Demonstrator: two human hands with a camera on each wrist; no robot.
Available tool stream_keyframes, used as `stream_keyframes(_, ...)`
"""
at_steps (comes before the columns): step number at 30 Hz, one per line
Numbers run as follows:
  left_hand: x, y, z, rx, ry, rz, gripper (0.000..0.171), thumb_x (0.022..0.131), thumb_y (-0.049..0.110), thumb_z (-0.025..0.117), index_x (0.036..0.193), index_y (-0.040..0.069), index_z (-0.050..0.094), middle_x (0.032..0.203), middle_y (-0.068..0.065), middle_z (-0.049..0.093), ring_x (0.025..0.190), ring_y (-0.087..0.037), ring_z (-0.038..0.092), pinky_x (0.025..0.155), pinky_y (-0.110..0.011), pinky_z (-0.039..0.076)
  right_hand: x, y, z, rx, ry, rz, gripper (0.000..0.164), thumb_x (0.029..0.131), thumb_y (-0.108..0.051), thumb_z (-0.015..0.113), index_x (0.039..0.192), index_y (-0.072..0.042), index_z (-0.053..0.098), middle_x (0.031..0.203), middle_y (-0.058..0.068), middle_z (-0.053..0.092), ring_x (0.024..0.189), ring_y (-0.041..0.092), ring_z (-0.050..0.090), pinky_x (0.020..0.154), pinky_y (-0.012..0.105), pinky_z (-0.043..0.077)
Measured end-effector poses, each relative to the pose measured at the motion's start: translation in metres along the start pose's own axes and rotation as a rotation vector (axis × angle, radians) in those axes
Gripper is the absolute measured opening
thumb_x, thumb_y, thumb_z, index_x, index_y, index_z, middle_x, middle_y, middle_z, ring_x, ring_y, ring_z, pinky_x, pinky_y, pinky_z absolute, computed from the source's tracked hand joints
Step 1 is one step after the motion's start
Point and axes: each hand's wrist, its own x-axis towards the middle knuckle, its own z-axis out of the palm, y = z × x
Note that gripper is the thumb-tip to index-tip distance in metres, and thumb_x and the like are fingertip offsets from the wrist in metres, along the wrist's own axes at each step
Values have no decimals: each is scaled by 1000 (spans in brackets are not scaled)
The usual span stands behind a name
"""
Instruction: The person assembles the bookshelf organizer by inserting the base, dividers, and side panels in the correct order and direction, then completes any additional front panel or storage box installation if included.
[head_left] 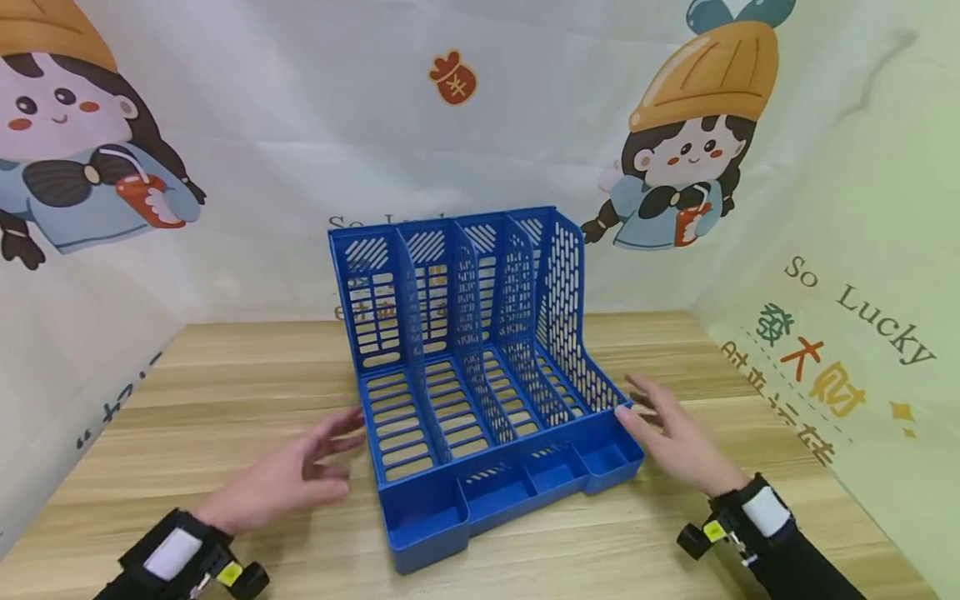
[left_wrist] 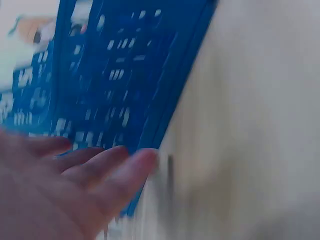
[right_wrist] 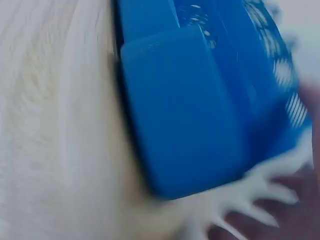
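Observation:
A blue plastic desktop file organizer (head_left: 423, 537) stands on the table, turned slightly, with upright perforated dividers and a row of small trays along its front. Beside its left side is my left hand (head_left: 288, 471), fingers extended toward the lattice and holding nothing. The left wrist view has that hand (left_wrist: 65, 195) with loosely straight fingers near the blue lattice (left_wrist: 120, 75); contact cannot be told. My right hand (head_left: 678, 437) is at the right front corner, thumb by the rim, fingers spread outside. Blur covers the right wrist view, where fingers (right_wrist: 245, 222) appear apart below the front tray (right_wrist: 180, 110).
The wood-grain table (head_left: 247, 367) extends around the organizer. Behind and at both sides hangs a pale printed cloth (head_left: 300, 108) with cartoon figures and lettering. A strapped camera (head_left: 247, 579) sits on the left wrist, another camera (head_left: 696, 540) on the right.

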Motion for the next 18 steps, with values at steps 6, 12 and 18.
stream_keyframes(6, 3, 10, 19, 32, -45, -82, 114, 99, 35, 84, 179, 22, 3, 181, -28, 21, 155, -57, 43, 116, -56, 55, 8, 42, 0, 226, -306, 103, 65, 117, -31, 55, 168, 4, 36, 164, 31, 51, 152, 53, 49, 124, 60, 46)
stream_keyframes(12, 17, -8, 6, -7, 77, -131, 88, 109, 32, 72, 174, 1, 21, 176, -29, 34, 150, -53, 53, 115, -52, 56, 14, 57, 5, 175, -298, 134, 64, 113, -30, 63, 163, 5, 45, 140, 19, 73, 123, 28, 71, 94, 22, 58)
stream_keyframes(18, 40, -17, 6, 48, 171, -214, 89, 111, 54, 60, 175, 5, 22, 174, -26, 39, 157, -47, 47, 126, -63, 42, 44, 53, 15, 213, -221, 247, 59, 116, -39, 55, 159, 2, 53, 95, 8, 73, 75, 16, 63, 57, 25, 52)
